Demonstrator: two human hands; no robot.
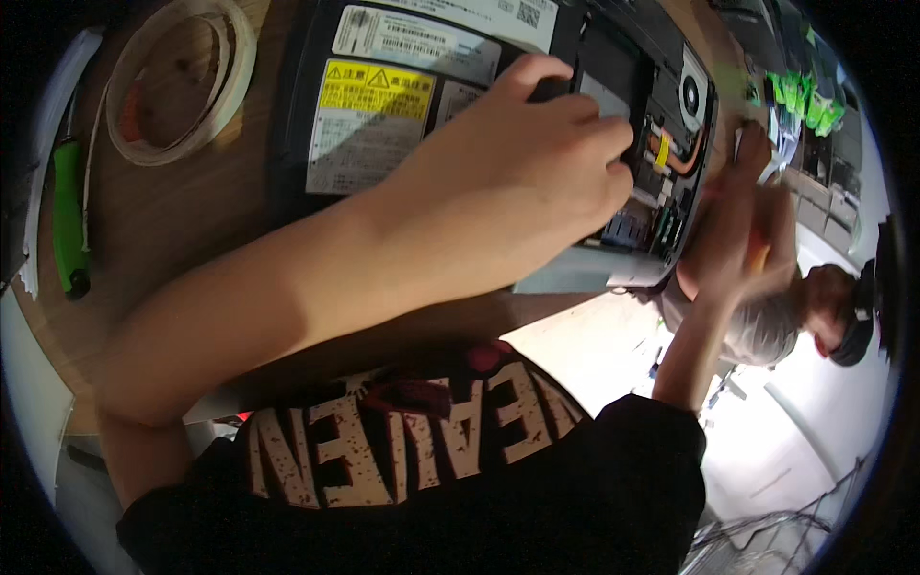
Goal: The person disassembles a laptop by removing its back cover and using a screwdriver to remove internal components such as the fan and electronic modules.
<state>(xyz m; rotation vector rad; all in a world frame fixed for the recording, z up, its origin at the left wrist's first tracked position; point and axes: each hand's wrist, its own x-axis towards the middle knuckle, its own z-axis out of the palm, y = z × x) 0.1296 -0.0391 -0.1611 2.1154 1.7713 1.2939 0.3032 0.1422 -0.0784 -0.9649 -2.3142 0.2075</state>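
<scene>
Head view: two hands (pixel 522 158) (pixel 743 216), one laptop (pixel 460 86).

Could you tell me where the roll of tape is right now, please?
In the head view, the tape roll lies flat at upper left on the wooden table, between the green-handled tool and the opened laptop.

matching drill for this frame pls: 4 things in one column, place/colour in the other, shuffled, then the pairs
Things
1. tape roll
2. green-handled tool
3. warning label
4. left hand

Place or colour
A. yellow, on the black laptop base
B. resting on the opened laptop, fingers at its inner parts
C. white ring lying flat on the wooden table, upper left
D. along the table's left edge, below the ring

Pairs: 1-C, 2-D, 3-A, 4-B
</scene>
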